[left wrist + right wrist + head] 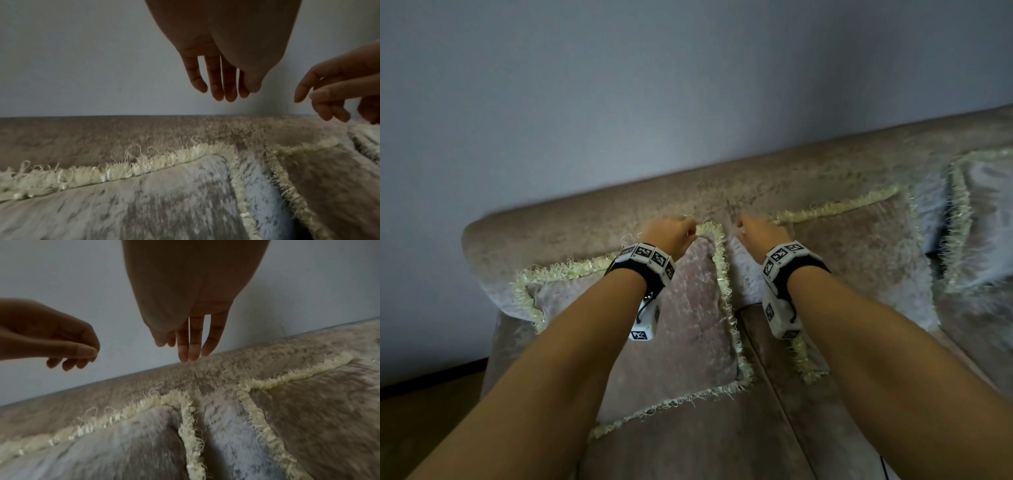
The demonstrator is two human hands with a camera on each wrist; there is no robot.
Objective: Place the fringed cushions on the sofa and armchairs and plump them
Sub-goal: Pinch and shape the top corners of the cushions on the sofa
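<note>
A plain pale grey-blue wall (619, 85) fills the dimly lit room. Below the wall, at lower left, runs a dark skirting board (431, 375) above brown floor (421, 428).

No readable text; only coded square markers on wristbands (645, 258).

Taupe cushions (681, 308), cream fringe (722, 260)

A plain pale grey-blue wall (619, 85) is rising behind everything, and a strip of dark brown floor (424, 394) is showing at lower left.
</note>
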